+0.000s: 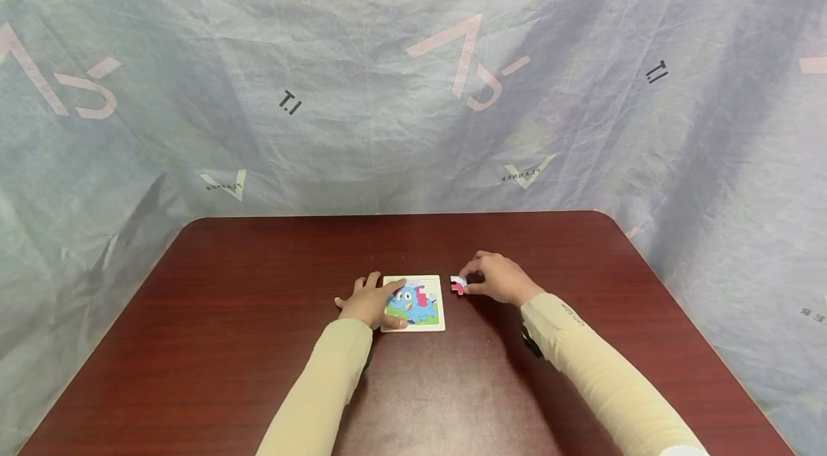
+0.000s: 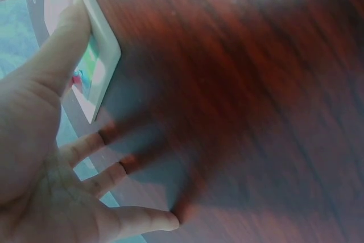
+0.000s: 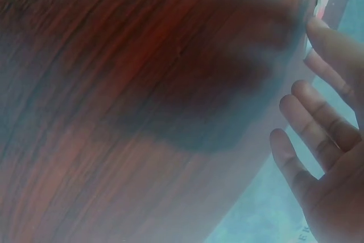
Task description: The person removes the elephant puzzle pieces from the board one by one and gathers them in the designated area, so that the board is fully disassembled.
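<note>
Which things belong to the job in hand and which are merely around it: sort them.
Job in hand:
framed puzzle, touched by the left hand
loose piece, pinched by the right hand

Merely around:
printed cloth backdrop
reddish-brown table

Pale cloth backdrop [image 1: 368, 32] printed with lettering: black "T.I" appears twice, tilted; small dark "PLANNER" appears twice across yellow V shapes, the right one mirrored. At the far right, a fragment shows "ER", mirrored. Large pink characters cannot be read with certainty. Dark writing on the right sleeve [image 1: 597, 355] is illegible.
</note>
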A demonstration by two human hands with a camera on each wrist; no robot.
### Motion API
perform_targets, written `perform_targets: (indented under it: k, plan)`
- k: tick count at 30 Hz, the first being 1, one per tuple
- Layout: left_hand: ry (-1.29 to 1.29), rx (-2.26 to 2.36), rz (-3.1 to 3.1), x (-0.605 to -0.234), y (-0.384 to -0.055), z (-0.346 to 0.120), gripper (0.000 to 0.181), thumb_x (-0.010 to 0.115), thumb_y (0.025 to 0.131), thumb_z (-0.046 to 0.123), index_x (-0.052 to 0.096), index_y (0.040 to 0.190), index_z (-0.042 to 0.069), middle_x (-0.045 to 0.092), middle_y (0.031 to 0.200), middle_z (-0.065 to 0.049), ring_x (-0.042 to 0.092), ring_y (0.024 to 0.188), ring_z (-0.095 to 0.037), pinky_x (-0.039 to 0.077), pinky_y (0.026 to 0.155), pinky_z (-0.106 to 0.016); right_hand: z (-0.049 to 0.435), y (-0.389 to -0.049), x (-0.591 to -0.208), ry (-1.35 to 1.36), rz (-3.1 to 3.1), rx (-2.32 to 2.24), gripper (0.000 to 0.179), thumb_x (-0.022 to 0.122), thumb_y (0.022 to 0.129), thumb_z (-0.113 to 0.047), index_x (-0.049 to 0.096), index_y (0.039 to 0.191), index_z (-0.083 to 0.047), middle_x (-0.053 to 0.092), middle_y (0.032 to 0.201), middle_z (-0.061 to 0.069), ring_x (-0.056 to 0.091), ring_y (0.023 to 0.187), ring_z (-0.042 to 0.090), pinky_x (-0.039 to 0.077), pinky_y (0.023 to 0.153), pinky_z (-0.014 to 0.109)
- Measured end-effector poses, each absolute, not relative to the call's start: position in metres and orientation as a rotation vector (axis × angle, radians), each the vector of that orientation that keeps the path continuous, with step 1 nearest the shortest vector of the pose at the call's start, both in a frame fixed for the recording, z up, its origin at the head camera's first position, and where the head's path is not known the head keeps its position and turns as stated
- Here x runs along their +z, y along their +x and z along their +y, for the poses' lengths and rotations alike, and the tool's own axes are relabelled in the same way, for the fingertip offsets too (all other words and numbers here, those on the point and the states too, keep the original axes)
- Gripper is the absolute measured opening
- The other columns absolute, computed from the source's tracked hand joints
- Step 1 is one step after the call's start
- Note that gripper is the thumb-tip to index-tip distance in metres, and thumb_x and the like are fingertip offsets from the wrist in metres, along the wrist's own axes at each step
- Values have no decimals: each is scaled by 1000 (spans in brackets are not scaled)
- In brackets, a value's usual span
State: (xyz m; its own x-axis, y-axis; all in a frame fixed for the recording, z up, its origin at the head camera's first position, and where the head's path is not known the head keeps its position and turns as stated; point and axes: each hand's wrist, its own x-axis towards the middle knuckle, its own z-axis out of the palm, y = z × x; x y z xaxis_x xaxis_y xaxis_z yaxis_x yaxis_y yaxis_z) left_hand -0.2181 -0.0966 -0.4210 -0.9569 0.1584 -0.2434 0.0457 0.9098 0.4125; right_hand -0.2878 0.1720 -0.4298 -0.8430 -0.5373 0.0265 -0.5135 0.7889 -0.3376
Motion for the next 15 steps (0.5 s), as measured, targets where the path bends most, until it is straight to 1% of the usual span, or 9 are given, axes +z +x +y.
perform_targets:
  k: [7,15]
  plan:
    - [147,587,2801,-422,-219,-97,79,84,84,34,46,154,27,30,161,-18,24,148,-45,22,102,-83,174,-287,-432,-852,2914,-501,21,82,88,-21,79,107,-14,65,102,2,62,87,19,52,79,40]
    - [140,581,2805,-424,-220,-96,79,84,84,32,47,154,27,31,160,-18,26,147,-44,23,102,-83,174,-284,-434,-857,2923,-479,22,81,89,-19,78,108,-10,66,108,4,64,90,21,53,81,42]
